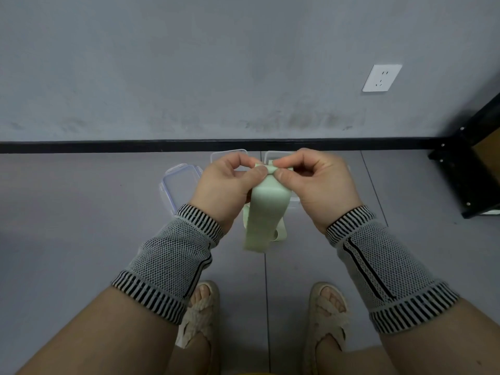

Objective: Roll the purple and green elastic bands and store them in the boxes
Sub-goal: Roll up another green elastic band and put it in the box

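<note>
The green band (266, 212) is pale, wide and flat. Its top end is folded into a small roll, pinched between the left hand (230, 185) and the right hand (313, 182). The rest hangs down in a loose loop above the floor. Behind the hands, clear plastic boxes (228, 155) sit on the floor by the wall, with a clear lid (180, 185) lying beside them.

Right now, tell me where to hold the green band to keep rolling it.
Pinch the green elastic band at its folded top end, left hand and right hand coming from either side. The rest hangs limp below, so only that end gives control.
</note>
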Action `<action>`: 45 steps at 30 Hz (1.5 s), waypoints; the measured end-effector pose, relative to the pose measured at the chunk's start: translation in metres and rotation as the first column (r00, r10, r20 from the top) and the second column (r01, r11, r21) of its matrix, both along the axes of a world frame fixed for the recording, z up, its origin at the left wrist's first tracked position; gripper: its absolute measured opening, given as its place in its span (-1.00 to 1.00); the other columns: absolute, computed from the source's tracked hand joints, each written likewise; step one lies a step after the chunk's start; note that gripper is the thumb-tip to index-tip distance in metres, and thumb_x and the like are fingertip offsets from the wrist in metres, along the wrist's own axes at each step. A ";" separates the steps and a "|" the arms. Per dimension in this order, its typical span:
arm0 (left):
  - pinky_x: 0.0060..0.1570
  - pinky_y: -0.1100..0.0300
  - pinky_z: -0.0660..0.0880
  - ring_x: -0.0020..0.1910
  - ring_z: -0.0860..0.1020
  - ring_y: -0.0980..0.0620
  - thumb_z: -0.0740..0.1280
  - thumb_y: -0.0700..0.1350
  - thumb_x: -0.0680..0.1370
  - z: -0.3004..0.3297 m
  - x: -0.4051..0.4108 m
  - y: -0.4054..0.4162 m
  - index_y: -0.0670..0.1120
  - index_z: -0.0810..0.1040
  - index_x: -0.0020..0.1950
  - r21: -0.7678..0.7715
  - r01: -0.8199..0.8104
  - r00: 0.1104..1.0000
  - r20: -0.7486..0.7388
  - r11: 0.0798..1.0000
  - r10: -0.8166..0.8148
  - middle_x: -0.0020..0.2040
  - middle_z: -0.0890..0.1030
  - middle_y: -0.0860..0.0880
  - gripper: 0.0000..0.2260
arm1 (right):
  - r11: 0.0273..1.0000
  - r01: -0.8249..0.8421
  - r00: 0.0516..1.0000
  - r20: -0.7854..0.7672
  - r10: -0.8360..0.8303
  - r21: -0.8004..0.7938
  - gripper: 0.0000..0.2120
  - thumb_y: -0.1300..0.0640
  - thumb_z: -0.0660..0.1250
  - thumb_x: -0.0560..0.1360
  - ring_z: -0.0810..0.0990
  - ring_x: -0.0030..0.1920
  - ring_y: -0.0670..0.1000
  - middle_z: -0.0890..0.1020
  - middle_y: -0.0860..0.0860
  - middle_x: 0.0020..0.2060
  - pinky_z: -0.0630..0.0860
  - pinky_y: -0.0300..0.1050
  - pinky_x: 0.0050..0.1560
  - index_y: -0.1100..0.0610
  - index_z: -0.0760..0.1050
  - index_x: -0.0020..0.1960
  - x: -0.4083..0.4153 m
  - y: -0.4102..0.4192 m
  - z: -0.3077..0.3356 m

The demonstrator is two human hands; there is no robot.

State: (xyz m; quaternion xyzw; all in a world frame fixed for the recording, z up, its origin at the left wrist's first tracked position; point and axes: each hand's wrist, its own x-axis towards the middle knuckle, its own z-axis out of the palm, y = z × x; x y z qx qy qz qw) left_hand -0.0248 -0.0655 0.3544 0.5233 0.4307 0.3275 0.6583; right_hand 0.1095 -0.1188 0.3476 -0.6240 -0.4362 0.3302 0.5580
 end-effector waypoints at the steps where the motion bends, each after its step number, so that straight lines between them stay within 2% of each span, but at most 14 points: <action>1: -0.41 0.25 0.45 -0.46 0.52 0.06 0.32 -0.28 0.52 0.001 -0.001 0.000 -0.14 0.49 -0.17 -0.003 0.016 1.000 0.009 1.000 -0.016 -0.42 0.60 -0.05 -0.91 | 1.000 -0.013 0.999 -0.044 0.012 -0.007 -0.85 0.34 0.42 0.40 0.58 -0.12 0.32 0.63 0.31 -0.16 0.56 0.23 -0.05 0.10 0.63 -0.21 0.002 0.000 0.000; 5: -0.38 0.23 0.49 -0.42 0.56 0.02 0.29 -0.32 0.52 0.003 -0.003 0.001 -0.13 0.49 -0.14 -0.019 0.047 0.997 0.062 0.999 -0.046 -0.38 0.62 -0.09 -0.89 | 0.997 -0.074 0.980 -0.185 0.068 -0.026 -0.89 0.24 0.41 0.41 0.65 -0.03 0.18 0.68 0.16 -0.10 0.58 0.18 0.06 0.10 0.65 -0.10 0.007 -0.002 0.000; 8: -0.35 0.21 0.51 -0.40 0.56 0.00 0.29 -0.35 0.52 0.004 -0.002 0.000 -0.12 0.49 -0.15 -0.014 0.050 0.996 0.073 0.999 -0.049 -0.37 0.62 -0.09 -0.86 | 0.996 -0.082 0.989 -0.123 0.077 -0.035 -0.91 0.23 0.39 0.47 0.68 -0.10 0.13 0.70 0.11 -0.16 0.61 0.15 -0.01 0.09 0.64 -0.09 0.008 -0.003 0.001; 12: -0.20 0.09 0.51 -0.30 0.54 -0.09 0.29 -0.39 0.49 0.003 0.000 0.000 -0.11 0.49 -0.17 -0.013 0.040 0.996 0.076 0.999 -0.038 -0.34 0.62 -0.12 -0.82 | 0.996 -0.065 0.998 -0.015 0.064 -0.054 -0.89 0.22 0.41 0.46 0.67 -0.20 0.19 0.68 0.16 -0.24 0.62 0.20 -0.15 0.03 0.63 -0.18 0.009 -0.003 0.001; 15: -0.18 0.08 0.50 -0.31 0.53 -0.06 0.28 -0.42 0.47 0.004 0.002 -0.001 -0.11 0.50 -0.17 -0.019 0.033 0.997 0.072 0.999 -0.032 -0.35 0.61 -0.10 -0.79 | 0.998 -0.044 0.999 0.007 0.044 -0.036 -0.89 0.23 0.44 0.42 0.63 -0.18 0.27 0.65 0.24 -0.22 0.60 0.24 -0.13 0.04 0.62 -0.19 0.009 -0.002 0.000; 19: -0.16 0.10 0.51 -0.30 0.54 -0.04 0.34 -0.37 0.46 0.004 0.004 -0.002 -0.11 0.51 -0.17 -0.025 0.023 0.998 0.065 0.999 -0.022 -0.31 0.61 -0.12 -0.84 | 1.000 -0.029 1.000 -0.009 0.029 -0.011 -0.86 0.27 0.45 0.40 0.59 -0.20 0.24 0.63 0.22 -0.23 0.59 0.20 -0.08 0.04 0.60 -0.21 0.009 -0.002 0.000; 23: -0.26 0.16 0.52 -0.35 0.56 0.00 0.36 -0.30 0.48 0.003 0.003 -0.001 -0.10 0.51 -0.17 0.015 0.017 0.999 0.030 1.000 -0.017 -0.35 0.62 -0.09 -0.88 | 0.999 -0.052 0.998 -0.027 0.051 -0.012 -0.87 0.29 0.45 0.40 0.61 -0.13 0.27 0.64 0.25 -0.17 0.59 0.20 -0.05 0.07 0.60 -0.19 0.008 -0.002 -0.003; 25: -0.29 0.17 0.50 -0.34 0.56 -0.03 0.36 -0.32 0.48 0.003 0.001 -0.001 -0.10 0.51 -0.17 0.040 0.010 1.000 0.015 0.999 -0.011 -0.36 0.62 -0.09 -0.87 | 0.996 -0.078 0.994 -0.081 0.075 -0.031 -0.88 0.28 0.44 0.41 0.64 -0.09 0.22 0.66 0.21 -0.14 0.60 0.16 -0.01 0.08 0.61 -0.13 0.008 -0.001 -0.003; 28: -0.20 0.08 0.49 -0.29 0.56 -0.08 0.35 -0.34 0.48 0.004 0.000 0.000 -0.09 0.52 -0.17 0.081 0.003 1.000 -0.003 0.997 -0.003 -0.38 0.62 -0.06 -0.85 | 0.990 -0.116 0.979 -0.179 0.101 -0.076 -0.89 0.18 0.43 0.44 0.66 -0.10 0.17 0.66 0.20 -0.12 0.60 0.16 0.00 0.06 0.61 -0.04 0.010 -0.002 -0.003; 32: -0.12 0.06 0.55 -0.25 0.62 -0.05 0.34 -0.37 0.47 0.004 0.001 0.000 -0.10 0.52 -0.11 0.058 0.003 1.000 0.008 0.998 -0.003 -0.30 0.66 -0.07 -0.83 | 0.993 -0.089 0.991 -0.111 0.080 -0.082 -0.94 0.23 0.39 0.47 0.63 -0.23 0.19 0.66 0.25 -0.20 0.60 0.20 -0.11 0.10 0.62 -0.14 0.010 -0.002 -0.001; 35: -0.13 0.10 0.60 -0.26 0.64 -0.01 0.35 -0.37 0.47 0.005 0.002 -0.001 -0.12 0.53 -0.08 -0.017 -0.003 0.999 0.035 1.000 0.004 -0.28 0.67 -0.08 -0.84 | 0.996 -0.068 0.993 -0.097 0.062 -0.057 -0.90 0.26 0.40 0.45 0.64 -0.19 0.26 0.66 0.27 -0.21 0.59 0.25 -0.12 0.07 0.62 -0.15 0.010 -0.003 0.000; 39: -0.17 0.14 0.60 -0.30 0.63 0.04 0.38 -0.30 0.47 0.006 0.002 0.000 -0.12 0.56 -0.12 -0.037 0.018 0.999 -0.036 0.999 -0.020 -0.29 0.66 -0.07 -0.90 | 0.998 -0.050 0.997 -0.067 0.048 -0.028 -0.84 0.26 0.43 0.42 0.60 -0.12 0.37 0.62 0.33 -0.17 0.56 0.33 -0.12 0.00 0.63 -0.17 0.010 -0.002 -0.004; 45: -0.13 0.15 0.56 -0.25 0.60 -0.01 0.38 -0.32 0.46 0.006 0.001 0.002 -0.12 0.56 -0.18 -0.009 -0.001 1.000 -0.011 1.000 0.001 -0.21 0.64 -0.18 -0.90 | 0.999 -0.051 0.995 -0.086 0.052 0.008 -0.78 0.37 0.42 0.40 0.59 -0.08 0.34 0.62 0.33 -0.14 0.57 0.25 -0.02 0.04 0.61 -0.17 0.008 -0.002 -0.002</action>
